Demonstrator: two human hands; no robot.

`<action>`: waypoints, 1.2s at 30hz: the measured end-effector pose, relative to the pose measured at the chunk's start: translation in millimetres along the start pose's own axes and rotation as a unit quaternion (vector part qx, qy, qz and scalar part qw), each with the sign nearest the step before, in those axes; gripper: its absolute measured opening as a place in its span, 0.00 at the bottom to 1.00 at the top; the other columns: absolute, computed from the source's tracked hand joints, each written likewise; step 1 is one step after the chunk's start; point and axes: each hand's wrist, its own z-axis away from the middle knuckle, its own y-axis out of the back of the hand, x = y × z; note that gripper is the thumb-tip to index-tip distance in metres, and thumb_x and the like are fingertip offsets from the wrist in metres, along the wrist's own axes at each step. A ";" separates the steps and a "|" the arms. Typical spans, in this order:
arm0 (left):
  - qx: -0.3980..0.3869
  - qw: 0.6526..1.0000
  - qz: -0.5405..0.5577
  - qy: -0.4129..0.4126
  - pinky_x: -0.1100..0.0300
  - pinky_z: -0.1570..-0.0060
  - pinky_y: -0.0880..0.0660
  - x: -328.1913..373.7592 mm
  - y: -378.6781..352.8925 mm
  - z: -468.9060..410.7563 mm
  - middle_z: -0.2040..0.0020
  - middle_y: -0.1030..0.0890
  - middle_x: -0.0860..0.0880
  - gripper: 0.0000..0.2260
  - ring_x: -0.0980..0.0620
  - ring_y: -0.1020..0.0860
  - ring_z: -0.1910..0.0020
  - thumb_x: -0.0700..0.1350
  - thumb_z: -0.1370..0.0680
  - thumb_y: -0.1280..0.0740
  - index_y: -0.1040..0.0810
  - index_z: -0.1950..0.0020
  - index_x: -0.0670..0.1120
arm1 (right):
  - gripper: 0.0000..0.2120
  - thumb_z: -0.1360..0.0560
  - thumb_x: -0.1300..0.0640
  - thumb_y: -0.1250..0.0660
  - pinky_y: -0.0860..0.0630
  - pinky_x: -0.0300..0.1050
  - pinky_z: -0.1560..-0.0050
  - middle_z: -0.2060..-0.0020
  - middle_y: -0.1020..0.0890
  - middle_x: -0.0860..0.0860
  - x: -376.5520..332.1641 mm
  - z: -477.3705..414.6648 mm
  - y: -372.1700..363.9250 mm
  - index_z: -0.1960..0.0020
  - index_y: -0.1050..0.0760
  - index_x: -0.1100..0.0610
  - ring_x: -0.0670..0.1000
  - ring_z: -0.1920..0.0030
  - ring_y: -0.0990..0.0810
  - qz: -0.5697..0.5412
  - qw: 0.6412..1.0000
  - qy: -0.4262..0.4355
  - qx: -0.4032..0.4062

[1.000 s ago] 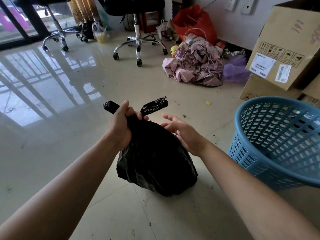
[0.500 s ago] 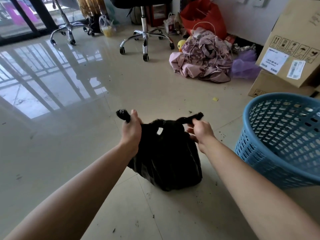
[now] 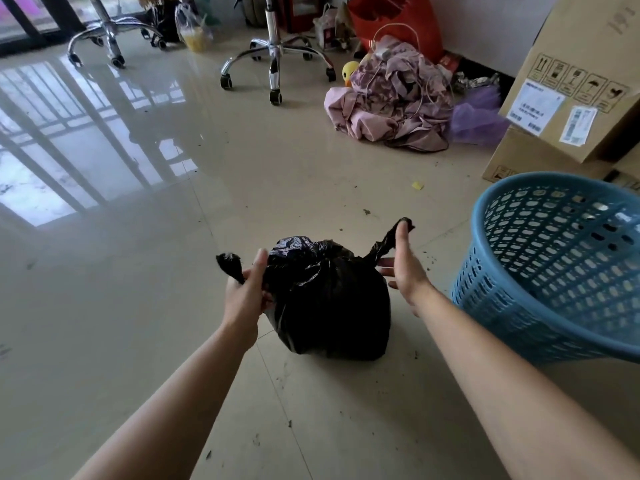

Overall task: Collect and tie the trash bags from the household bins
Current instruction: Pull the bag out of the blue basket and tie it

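Note:
A full black trash bag [image 3: 329, 306] sits on the tiled floor in front of me. Its top is gathered, and two twisted ears stick out to either side. My left hand [image 3: 244, 294] is closed around the left ear, whose tip pokes out above my fist. My right hand [image 3: 403, 266] pinches the right ear between thumb and forefinger, its other fingers spread toward the bag, and that ear stands up taut. The blue plastic mesh bin [image 3: 512, 188] stands just right of the bag, tilted, with no liner in it.
Stacked cardboard boxes [image 3: 571, 91] stand behind the bin. A heap of pink cloth [image 3: 391, 105] and a purple mesh bag [image 3: 478, 116] lie along the far wall. Two wheeled chair bases [image 3: 275, 60] stand further back. Small debris is scattered on the floor.
My right hand, open beside the bag a second ago, took hold of the right ear. Both hands have since pulled the ears apart, and the bag's top has drawn together.

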 end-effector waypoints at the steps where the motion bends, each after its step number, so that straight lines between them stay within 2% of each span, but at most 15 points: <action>1: -0.023 1.000 0.002 -0.009 0.60 0.70 0.34 -2.0 -1.4 0.8 0.66 0.28 0.48 0.18 0.55 0.32 0.74 0.60 0.26 0.27 0.19 0.56 0.45 | 0.56 0.40 0.14 0.58 0.33 0.59 0.29 0.42 0.21 0.50 3.8 -2.9 -5.0 0.26 0.33 0.48 0.54 0.38 0.23 0.012 0.999 -0.019 -0.036; 3: -0.060 0.998 0.013 -0.021 0.61 0.69 0.29 -4.9 -5.6 2.7 0.60 0.21 0.46 0.21 0.54 0.27 0.70 0.57 0.31 0.22 0.17 0.50 0.41 | 0.59 0.47 0.11 0.50 0.31 0.56 0.30 0.44 0.19 0.49 15.7 -10.9 -13.2 0.32 0.24 0.50 0.53 0.39 0.22 0.021 0.993 -0.066 -0.093; 6: -0.061 0.998 -0.005 -0.034 0.55 0.58 0.20 -6.3 -14.2 6.6 0.51 0.15 0.43 0.20 0.47 0.16 0.58 0.43 0.32 0.20 0.19 0.42 0.42 | 0.51 0.50 0.16 0.34 0.24 0.56 0.36 0.43 0.16 0.52 22.3 -16.1 -24.4 0.40 0.19 0.51 0.56 0.43 0.17 -0.052 0.984 -0.128 -0.110; 8: -0.043 0.998 0.004 -0.042 0.58 0.59 0.20 -0.8 -21.2 8.2 0.52 0.15 0.44 0.16 0.49 0.16 0.59 0.36 0.30 0.22 0.18 0.44 0.45 | 0.44 0.46 0.24 0.27 0.23 0.59 0.37 0.44 0.15 0.55 20.0 -14.7 -26.0 0.40 0.18 0.53 0.59 0.45 0.16 -0.133 0.973 -0.149 -0.118; 10: -0.048 0.997 0.042 -0.046 0.59 0.57 0.21 10.1 -26.5 7.4 0.52 0.14 0.44 0.15 0.50 0.16 0.57 0.33 0.28 0.25 0.18 0.45 0.46 | 0.33 0.36 0.32 0.27 0.22 0.59 0.39 0.47 0.14 0.56 15.1 -13.8 -23.3 0.42 0.18 0.55 0.60 0.48 0.15 -0.181 0.966 -0.141 -0.117; 12: -0.088 0.993 0.058 -0.056 0.61 0.54 0.23 20.8 -29.1 4.6 0.49 0.14 0.45 0.15 0.52 0.16 0.53 0.33 0.27 0.26 0.18 0.42 0.43 | 0.28 0.31 0.35 0.29 0.21 0.54 0.40 0.49 0.14 0.54 15.1 -16.7 -21.8 0.44 0.18 0.57 0.57 0.49 0.15 -0.140 0.984 -0.099 -0.057; 15: -0.156 0.985 0.037 -0.069 0.63 0.53 0.23 32.4 -32.9 4.7 0.45 0.14 0.48 0.13 0.55 0.17 0.49 0.36 0.25 0.27 0.18 0.41 0.41 | 0.26 0.23 0.37 0.36 0.22 0.48 0.49 0.52 0.17 0.56 15.1 -18.8 -23.1 0.51 0.21 0.62 0.56 0.53 0.19 0.055 0.992 0.043 0.109; 17: -0.138 0.986 -0.005 -0.094 0.63 0.57 0.24 34.9 -36.8 5.8 0.50 0.13 0.49 0.09 0.56 0.17 0.53 0.42 0.23 0.28 0.17 0.44 0.42 | 0.28 0.22 0.37 0.39 0.23 0.50 0.57 0.57 0.18 0.60 17.2 -26.1 -20.6 0.59 0.22 0.63 0.60 0.57 0.19 0.108 0.970 0.125 0.178; 19: -0.080 0.984 -0.077 -0.142 0.61 0.62 0.29 34.7 -42.0 5.8 0.60 0.16 0.51 0.06 0.56 0.22 0.63 0.47 0.21 0.29 0.15 0.50 0.46 | 0.27 0.23 0.34 0.44 0.27 0.48 0.61 0.60 0.20 0.58 15.4 -31.4 -18.3 0.64 0.27 0.56 0.57 0.60 0.21 0.107 0.954 0.181 0.216; 21: -0.052 0.980 -0.087 -0.173 0.63 0.62 0.31 36.1 -51.3 7.7 0.63 0.20 0.53 0.06 0.59 0.26 0.67 0.47 0.19 0.32 0.17 0.52 0.47 | 0.25 0.22 0.35 0.47 0.27 0.46 0.58 0.59 0.22 0.55 9.6 -34.2 -16.5 0.62 0.25 0.53 0.54 0.59 0.22 0.103 0.936 0.233 0.244; 24: -0.070 0.975 -0.024 -0.211 0.61 0.56 0.26 45.8 -73.0 16.9 0.57 0.19 0.50 0.06 0.58 0.22 0.59 0.45 0.17 0.38 0.23 0.50 0.46 | 0.19 0.17 0.44 0.46 0.26 0.45 0.54 0.58 0.20 0.51 -9.7 -19.2 -18.3 0.50 0.20 0.54 0.50 0.56 0.21 0.099 0.926 0.283 0.228; 26: -0.069 0.959 -0.022 -0.274 0.56 0.53 0.23 52.3 -90.7 27.7 0.55 0.18 0.42 0.11 0.50 0.20 0.56 0.47 0.16 0.42 0.25 0.47 0.41 | 0.18 0.16 0.45 0.47 0.27 0.43 0.60 0.63 0.20 0.49 -15.9 -10.0 -23.0 0.52 0.24 0.53 0.47 0.62 0.22 0.099 0.944 0.264 0.170; 29: -0.056 0.948 0.009 -0.315 0.57 0.61 0.24 50.1 -111.7 35.1 0.65 0.24 0.39 0.16 0.48 0.23 0.66 0.48 0.14 0.46 0.31 0.49 0.35 | 0.21 0.16 0.42 0.50 0.28 0.48 0.63 0.66 0.20 0.55 -7.2 -7.5 -24.9 0.55 0.27 0.55 0.54 0.63 0.21 0.158 0.959 0.202 0.117; 33: 0.015 0.978 0.014 -0.207 0.56 0.70 0.37 5.2 -97.5 22.9 0.71 0.32 0.54 0.17 0.54 0.34 0.73 0.52 0.15 0.45 0.30 0.50 0.38 | 0.27 0.17 0.42 0.52 0.29 0.50 0.55 0.54 0.18 0.60 14.3 -14.6 -11.4 0.59 0.25 0.59 0.62 0.50 0.20 0.250 0.956 0.072 0.135; 36: 0.042 0.990 -0.031 -0.127 0.58 0.73 0.40 -27.4 -74.6 14.2 0.75 0.36 0.56 0.15 0.56 0.37 0.77 0.50 0.14 0.47 0.35 0.59 0.47 | 0.26 0.16 0.43 0.53 0.31 0.49 0.54 0.50 0.19 0.60 31.6 -17.1 -3.8 0.58 0.27 0.59 0.61 0.48 0.21 0.311 0.942 0.019 0.124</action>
